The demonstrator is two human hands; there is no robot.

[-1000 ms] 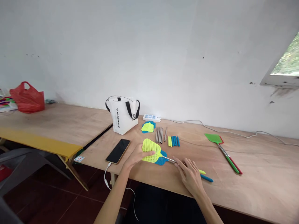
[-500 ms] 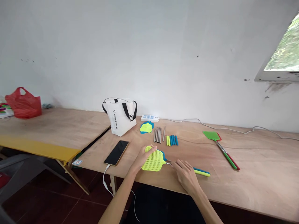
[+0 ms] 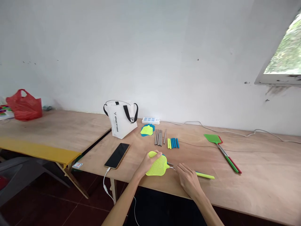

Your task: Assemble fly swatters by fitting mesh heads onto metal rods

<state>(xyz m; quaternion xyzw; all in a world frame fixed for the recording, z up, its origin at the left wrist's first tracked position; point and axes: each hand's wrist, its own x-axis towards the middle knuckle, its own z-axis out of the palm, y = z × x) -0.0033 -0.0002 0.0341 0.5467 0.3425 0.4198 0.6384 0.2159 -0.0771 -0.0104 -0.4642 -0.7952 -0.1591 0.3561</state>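
Note:
My left hand (image 3: pixel 146 164) is closed on the edge of the perforated head of a yellow fly swatter (image 3: pixel 158 167), thumb on top. Just behind that head, a sliver of a blue fly swatter (image 3: pixel 164 155) shows, mostly hidden. My right hand (image 3: pixel 187 175) is closed over the metal shafts, its fingertips curled and partly out of sight. The yellow grip pokes out to the right of that hand, nearly covering the blue one. Beyond lie several metal rods (image 3: pixel 158 137), yellow and blue grip sleeves (image 3: pixel 173 143), and loose swatter heads (image 3: pixel 147 130).
A green fly swatter (image 3: pixel 211 138) overlaps a red one (image 3: pixel 235 165) at the right. On the left are a phone (image 3: pixel 117 155) with a white cable and a white bag (image 3: pixel 123 122). A power strip (image 3: pixel 150 120) sits by the wall; a red plastic bag (image 3: pixel 24 105) rests far left.
The yellow swatter has shifted slightly right and now covers more of the blue one, including its grip. Both hands keep their hold. The camera view has tilted slightly.

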